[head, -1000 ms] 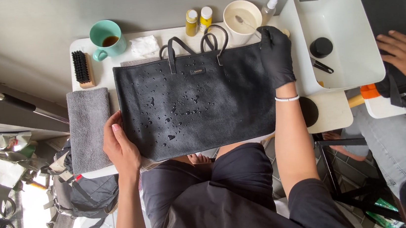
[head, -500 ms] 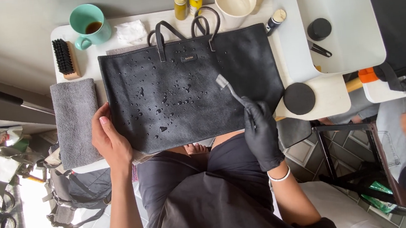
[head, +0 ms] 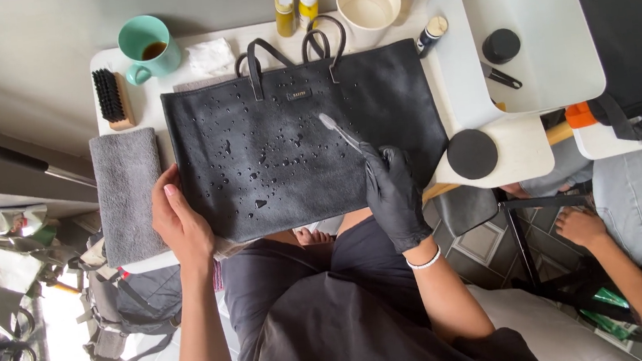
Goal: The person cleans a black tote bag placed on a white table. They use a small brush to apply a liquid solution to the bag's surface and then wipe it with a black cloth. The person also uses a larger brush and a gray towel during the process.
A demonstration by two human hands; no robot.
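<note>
I see my right hand [head: 394,193], in a black glove, closed around the handle of a small pale brush [head: 340,131], like a toothbrush. Its head rests on the front of the black suede tote bag [head: 287,152], near the middle. The bag lies flat on the white table [head: 142,103], with its two handles [head: 293,54] pointing away from me and its lower edge at the table edge nearest my body. Many small water drops sit on the suede, mostly in the left and middle part.

My left hand [head: 180,221] is bare. It grips the lower left corner of the bag, with the thumb on top of the suede.

To the left of the bag lies a folded grey cloth [head: 128,193], and above it a wooden brush with black bristles [head: 110,97]. A green mug [head: 144,42] stands in the far left corner. To the right there is a white tub [head: 554,72] and a round black lid [head: 472,153]. Another person's hand [head: 580,226] is low on the right, well apart from mine.
</note>
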